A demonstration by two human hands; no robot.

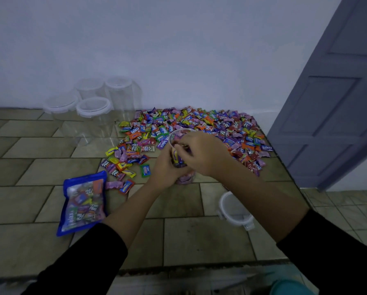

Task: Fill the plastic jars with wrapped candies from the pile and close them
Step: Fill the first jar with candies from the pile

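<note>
Jar (pixel 183 177) clear plastic, lidless, part-filled with pink-wrapped candies, mid-counter at near edge of candy pile (pixel 191 128), left hand (pixel 165 169) wrapped round its side, right hand (pixel 201 154) fingertips pinched together over the mouth, contents of pinch unclear.

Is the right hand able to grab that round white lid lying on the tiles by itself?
Probably yes. The round white plastic lid lies bare on the tiled counter, just under the right forearm, nothing covering it. But the right hand is at the open jar's mouth now.
</note>
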